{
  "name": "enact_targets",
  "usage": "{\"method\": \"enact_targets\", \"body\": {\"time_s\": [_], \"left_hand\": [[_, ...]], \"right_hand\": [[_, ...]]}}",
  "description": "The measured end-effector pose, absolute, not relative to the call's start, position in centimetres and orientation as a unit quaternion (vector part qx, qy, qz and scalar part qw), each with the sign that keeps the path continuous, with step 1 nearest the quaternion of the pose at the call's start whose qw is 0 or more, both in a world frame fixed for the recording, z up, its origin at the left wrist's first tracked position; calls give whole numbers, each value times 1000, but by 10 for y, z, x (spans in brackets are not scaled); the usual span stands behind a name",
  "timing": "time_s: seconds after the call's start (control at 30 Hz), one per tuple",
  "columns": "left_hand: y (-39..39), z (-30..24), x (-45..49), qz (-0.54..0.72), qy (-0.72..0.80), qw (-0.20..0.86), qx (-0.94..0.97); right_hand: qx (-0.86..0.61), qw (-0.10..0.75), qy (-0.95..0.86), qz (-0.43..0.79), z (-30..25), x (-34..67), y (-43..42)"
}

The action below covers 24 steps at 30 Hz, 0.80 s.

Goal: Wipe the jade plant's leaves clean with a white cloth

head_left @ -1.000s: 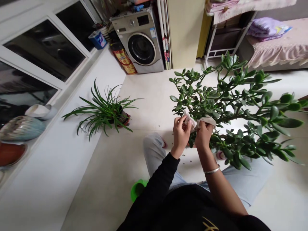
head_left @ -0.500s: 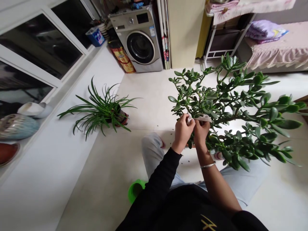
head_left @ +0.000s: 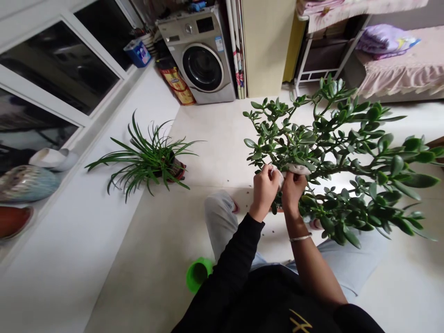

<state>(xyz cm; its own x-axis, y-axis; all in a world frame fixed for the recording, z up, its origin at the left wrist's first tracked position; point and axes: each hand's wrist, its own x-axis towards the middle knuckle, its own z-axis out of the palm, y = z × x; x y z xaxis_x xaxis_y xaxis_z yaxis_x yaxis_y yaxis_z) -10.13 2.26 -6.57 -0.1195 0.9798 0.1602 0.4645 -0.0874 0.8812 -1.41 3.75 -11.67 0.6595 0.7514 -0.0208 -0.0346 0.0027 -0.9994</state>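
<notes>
A large jade plant (head_left: 347,138) with thick glossy leaves spreads across the right side, over my knees. My left hand (head_left: 264,192) is closed at the plant's near left edge, pinching a crumpled white tissue (head_left: 277,177). Right beside it, my right hand (head_left: 293,192) is also closed, fingers around another white tissue piece (head_left: 299,169) lying against the leaves. Whether a leaf is inside either tissue, or whether the two pieces are joined, I cannot tell. Most of the jade plant's pot is hidden below my hands and the foliage.
A green bucket (head_left: 199,275) stands on the floor left of my body. Further off on the left is a potted plant with long narrow leaves (head_left: 149,157). A washing machine (head_left: 199,60) stands at the back. Small dark bits lie on the pale floor (head_left: 194,203).
My right hand has shifted slightly right with its tissue, a little away from the left hand. More of the tissue in my left hand shows. Both hands stay closed.
</notes>
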Motion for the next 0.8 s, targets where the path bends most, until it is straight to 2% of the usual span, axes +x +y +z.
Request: {"method": "enact_targets", "body": {"time_s": [0.37, 0.57, 0.8], "left_hand": [[20, -62, -106, 425, 583, 443, 532], [20, -61, -111, 400, 596, 448, 532], [19, -61, -114, 407, 603, 424, 539]], "right_hand": [[-632, 653, -291, 298, -126, -15, 40], [-626, 627, -316, 339, -133, -14, 39], [-636, 622, -316, 330, -130, -12, 38]]}}
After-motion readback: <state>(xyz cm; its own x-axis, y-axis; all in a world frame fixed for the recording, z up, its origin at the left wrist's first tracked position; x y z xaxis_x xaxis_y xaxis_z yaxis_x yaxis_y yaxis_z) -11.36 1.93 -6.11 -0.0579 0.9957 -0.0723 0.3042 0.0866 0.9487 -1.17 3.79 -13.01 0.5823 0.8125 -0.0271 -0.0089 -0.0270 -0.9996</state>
